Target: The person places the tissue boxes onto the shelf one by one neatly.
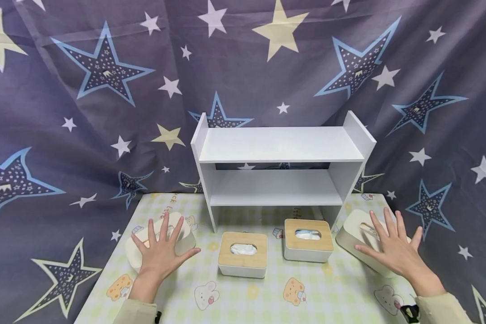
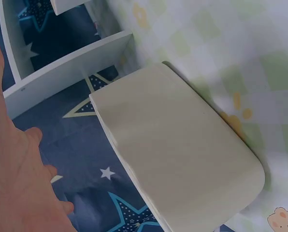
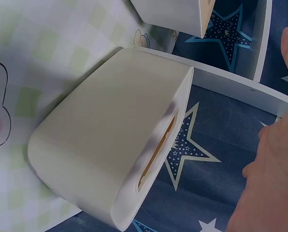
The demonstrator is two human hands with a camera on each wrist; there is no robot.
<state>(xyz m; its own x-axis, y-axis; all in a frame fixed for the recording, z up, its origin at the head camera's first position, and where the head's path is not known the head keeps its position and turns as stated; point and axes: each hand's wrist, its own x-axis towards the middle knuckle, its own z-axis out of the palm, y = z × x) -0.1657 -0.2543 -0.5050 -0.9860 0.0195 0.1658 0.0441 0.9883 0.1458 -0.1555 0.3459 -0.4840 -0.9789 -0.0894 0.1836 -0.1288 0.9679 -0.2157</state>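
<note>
My left hand (image 1: 160,254), fingers spread, hovers over a cream tissue box (image 1: 186,240) at the left of the table. In the left wrist view that tissue box (image 2: 182,145) shows its plain side, with the hand apart from it. On the right, my other hand (image 1: 401,252) is also spread, above a second cream tissue box (image 1: 352,234). The slot of this right tissue box (image 3: 105,130) faces the hand in the right wrist view. Between the hands stand two white tissue boxes with wooden lids, one left of centre (image 1: 243,267) and one nearer the shelf (image 1: 308,255).
A white two-tier shelf (image 1: 281,144) stands at the back of the table, its side panels reaching down behind the wooden-lidded boxes. A checked cloth (image 1: 235,306) with cartoon animals covers the table. Behind and at both sides hangs a dark star-patterned curtain (image 1: 243,58).
</note>
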